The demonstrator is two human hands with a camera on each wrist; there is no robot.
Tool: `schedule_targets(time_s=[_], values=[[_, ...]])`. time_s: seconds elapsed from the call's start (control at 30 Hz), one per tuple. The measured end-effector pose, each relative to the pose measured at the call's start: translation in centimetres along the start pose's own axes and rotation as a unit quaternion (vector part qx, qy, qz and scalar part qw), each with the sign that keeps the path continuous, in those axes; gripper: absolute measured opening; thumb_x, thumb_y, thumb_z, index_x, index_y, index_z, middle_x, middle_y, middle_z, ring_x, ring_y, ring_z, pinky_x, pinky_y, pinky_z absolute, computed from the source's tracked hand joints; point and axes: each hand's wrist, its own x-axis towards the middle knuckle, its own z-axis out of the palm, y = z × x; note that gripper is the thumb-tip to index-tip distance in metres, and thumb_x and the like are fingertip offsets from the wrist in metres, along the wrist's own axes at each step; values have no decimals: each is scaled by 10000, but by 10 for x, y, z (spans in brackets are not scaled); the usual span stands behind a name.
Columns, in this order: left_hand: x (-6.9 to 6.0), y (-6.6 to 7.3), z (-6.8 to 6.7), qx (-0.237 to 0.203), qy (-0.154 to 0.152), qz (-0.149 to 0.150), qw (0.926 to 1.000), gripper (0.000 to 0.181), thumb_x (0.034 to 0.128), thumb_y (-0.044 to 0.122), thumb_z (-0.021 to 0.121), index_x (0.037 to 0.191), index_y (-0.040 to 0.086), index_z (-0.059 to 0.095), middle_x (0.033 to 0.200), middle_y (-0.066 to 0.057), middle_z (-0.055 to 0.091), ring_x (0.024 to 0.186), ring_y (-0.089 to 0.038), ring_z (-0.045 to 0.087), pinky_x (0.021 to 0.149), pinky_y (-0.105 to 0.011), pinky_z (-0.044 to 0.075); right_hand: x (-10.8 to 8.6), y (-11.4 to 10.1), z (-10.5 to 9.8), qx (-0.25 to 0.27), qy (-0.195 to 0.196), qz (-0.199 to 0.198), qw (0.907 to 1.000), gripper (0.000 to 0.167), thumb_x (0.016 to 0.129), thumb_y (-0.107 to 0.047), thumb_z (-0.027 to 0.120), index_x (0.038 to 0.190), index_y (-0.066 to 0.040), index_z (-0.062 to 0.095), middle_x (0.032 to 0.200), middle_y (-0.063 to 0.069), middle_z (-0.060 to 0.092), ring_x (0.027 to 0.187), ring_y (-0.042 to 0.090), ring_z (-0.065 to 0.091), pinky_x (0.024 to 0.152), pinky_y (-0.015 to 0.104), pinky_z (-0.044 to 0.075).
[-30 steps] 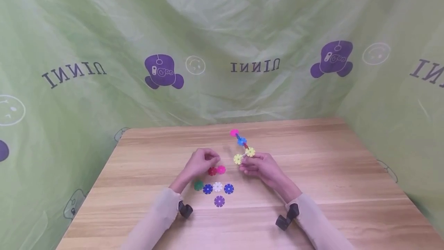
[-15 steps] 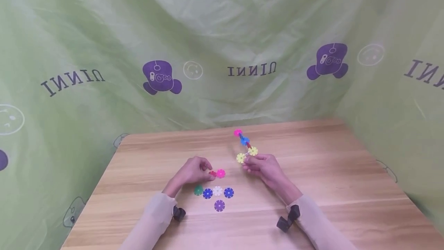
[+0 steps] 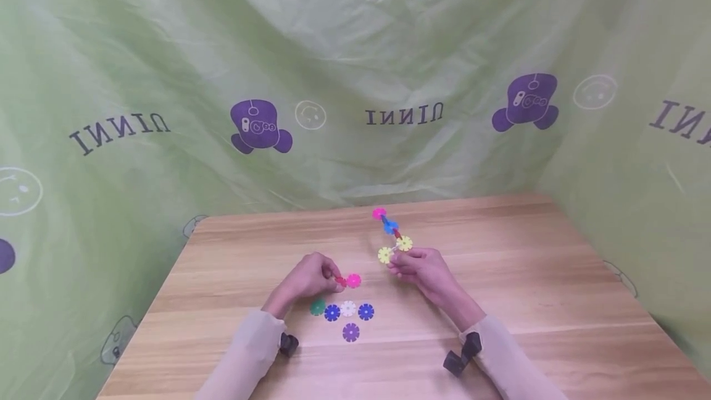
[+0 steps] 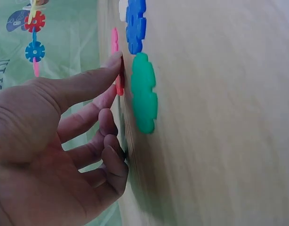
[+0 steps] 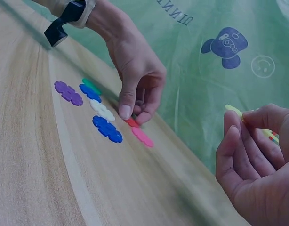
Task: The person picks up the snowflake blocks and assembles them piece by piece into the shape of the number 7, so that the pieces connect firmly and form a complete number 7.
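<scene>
Between thumb and forefinger, my left hand (image 3: 308, 276) pinches a red notched disc (image 3: 340, 280) at the table, right beside a pink disc (image 3: 353, 280). The left wrist view shows the thumb over the red disc (image 4: 119, 84). My right hand (image 3: 428, 270) holds up a chain of joined discs by its near end, close to a yellow disc (image 3: 385, 255). Another yellow disc (image 3: 405, 243), a red one seen edge-on, a blue disc (image 3: 391, 227) and a pink disc (image 3: 379, 213) follow along the chain, which leans away to the back.
Nearer me on the wooden table (image 3: 222, 326) lie a green disc (image 3: 318, 307), a blue disc (image 3: 332, 312), a white disc (image 3: 348, 308), another blue disc (image 3: 366, 312) and a purple disc (image 3: 351, 332). A green printed cloth (image 3: 344, 165) hangs behind and at the sides.
My left hand has come down from just above the red disc and now grips it, tilting it slightly. The right hand with its chain has shifted only a little to the right.
</scene>
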Motion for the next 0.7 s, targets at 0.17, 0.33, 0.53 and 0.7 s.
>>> schedule_targets(time_s=[0.17, 0.33, 0.53, 0.7], values=[[0, 4, -1, 134, -131, -8, 9998, 164, 818, 167, 897, 900, 113, 765, 795, -15, 689, 751, -168, 612, 742, -294, 532, 1, 1, 0, -25, 33, 4, 10000, 252, 961, -109, 745, 1170, 31, 721, 897, 34, 809, 888, 173, 785, 896, 327, 643], [-1, 5, -1, 170, -311, 9, 9994, 175, 831, 153, 876, 918, 96, 734, 823, -23, 684, 769, -164, 615, 744, -283, 530, 2, 2, -1, 6, -4, -30, 10000, 281, 973, -96, 728, 1203, 62, 696, 899, 29, 810, 888, 166, 789, 877, 305, 644], [-5, 5, 0, 60, -264, 127, 9996, 192, 818, 135, 887, 898, 98, 716, 833, -6, 712, 772, -158, 638, 746, -290, 549, 1, 3, 0, 21, 33, 23, 10000, 215, 974, -88, 723, 1157, 26, 716, 877, 28, 806, 868, 156, 783, 862, 295, 644], [-8, 9, 6, -389, 234, 149, 9989, 161, 836, 145, 877, 914, 112, 740, 800, 0, 755, 721, -144, 686, 701, -276, 577, 2, 3, 2, -13, 2, 27, 10000, 271, 973, -91, 725, 1201, 53, 696, 882, 30, 806, 863, 150, 780, 852, 288, 642]])
